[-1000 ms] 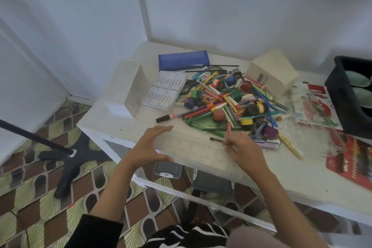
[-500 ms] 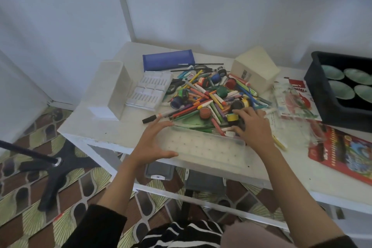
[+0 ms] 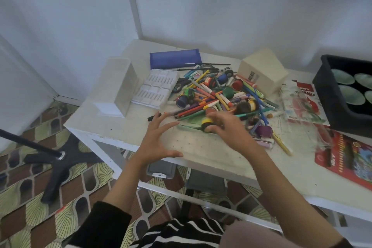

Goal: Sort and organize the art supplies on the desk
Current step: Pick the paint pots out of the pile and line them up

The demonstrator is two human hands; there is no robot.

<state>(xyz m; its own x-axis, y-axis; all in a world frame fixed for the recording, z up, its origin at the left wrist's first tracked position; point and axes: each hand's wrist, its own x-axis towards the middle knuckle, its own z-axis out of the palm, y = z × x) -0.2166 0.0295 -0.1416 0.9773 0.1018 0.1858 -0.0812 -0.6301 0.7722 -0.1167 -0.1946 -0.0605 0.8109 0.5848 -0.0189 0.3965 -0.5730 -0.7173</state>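
Clear plastic tray [image 3: 201, 148] looks empty, the heap of supplies [image 3: 217, 94] hardly dented. Sorting has barely begun. Her left hand [image 3: 157, 143] is splayed, holding nothing, while her right hand [image 3: 231, 131] curls round a yellow-capped pot [image 3: 207, 125].

The single wide-angle view sat on the person's head, close in, facing forward and steeply down over the counter's [image 3: 120, 129] near edge toward the wall [image 3: 221, 16] behind, with patterned floor [image 3: 30, 197] at lower left.
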